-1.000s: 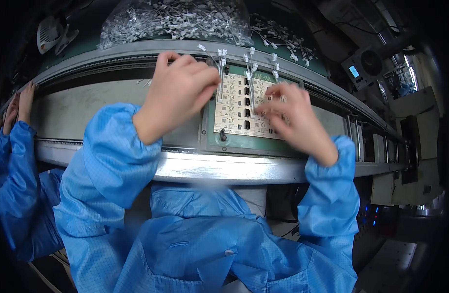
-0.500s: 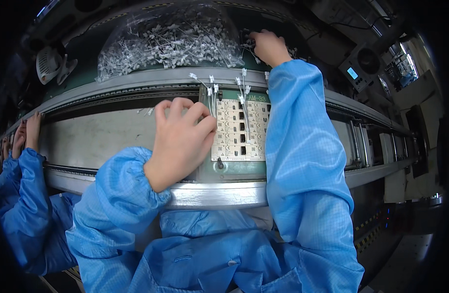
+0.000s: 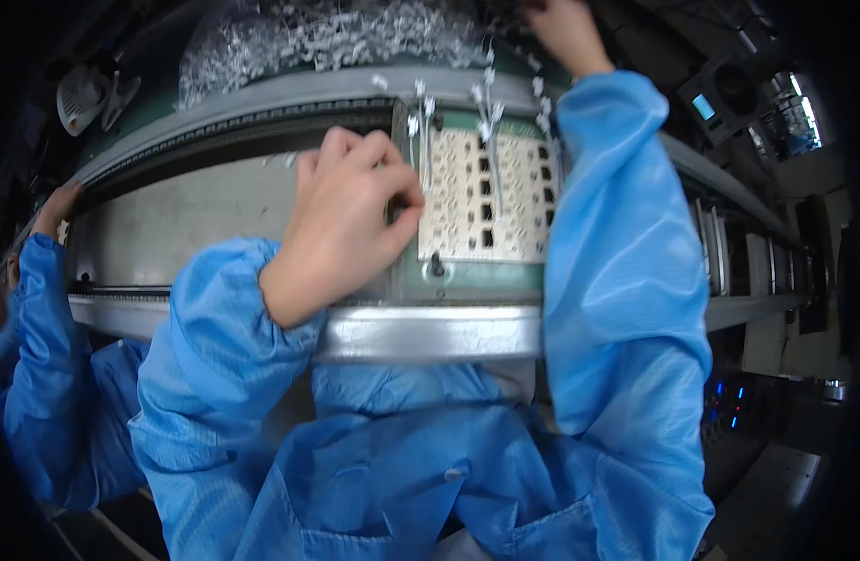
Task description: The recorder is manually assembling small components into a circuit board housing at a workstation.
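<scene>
My left hand is curled at the left edge of a cream circuit board panel. Its thumb and forefinger press together; whatever they pinch is too small or hidden. The panel, with dark components in columns, lies on a green fixture plate. Several thin cables with white connectors lie across the panel and stick out past its far edge. Beyond the conveyor, my right hand reaches out at the top of the view, near loose cables. Its fingers are blurred and dark.
A clear plastic bag full of white-connector cables lies behind the metal rail. A small white fan stands far left. At left, another person's hand rests by the conveyor. A device with a lit display sits at right.
The view has shifted, so the panel and bag appear higher. My left thumb and fingers have drawn together at the panel's edge. My right hand appears farther up and to the right.
</scene>
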The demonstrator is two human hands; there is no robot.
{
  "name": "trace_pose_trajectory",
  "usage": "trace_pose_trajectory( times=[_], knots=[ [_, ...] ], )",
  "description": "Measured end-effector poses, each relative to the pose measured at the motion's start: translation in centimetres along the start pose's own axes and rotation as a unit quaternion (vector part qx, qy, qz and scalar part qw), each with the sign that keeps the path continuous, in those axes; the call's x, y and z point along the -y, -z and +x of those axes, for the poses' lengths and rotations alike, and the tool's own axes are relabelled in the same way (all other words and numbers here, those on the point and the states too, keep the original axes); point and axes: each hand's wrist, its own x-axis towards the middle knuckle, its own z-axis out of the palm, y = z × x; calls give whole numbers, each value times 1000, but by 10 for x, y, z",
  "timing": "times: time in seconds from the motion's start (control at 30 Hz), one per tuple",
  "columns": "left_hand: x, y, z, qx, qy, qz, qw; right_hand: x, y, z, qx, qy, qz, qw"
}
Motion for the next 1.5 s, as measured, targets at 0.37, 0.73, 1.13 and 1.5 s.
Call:
trace_pose_trajectory(
  times=[0.37,0.73,1.13,1.5],
  knots=[
    [-7,-10,3,11,-33,-19,999,-40,57,-42,-163,-2,118,980],
    [-15,1,12,-99,-59,-60,992,-32,93,-88,-98,-69,315,941],
    [-12,-10,3,23,-12,-4,1000,-15,93,-120,-79,-111,289,948],
    [-25,-10,0,-17,-66,118,991,-13,92,-120,-81,-88,295,948]
  ],
)
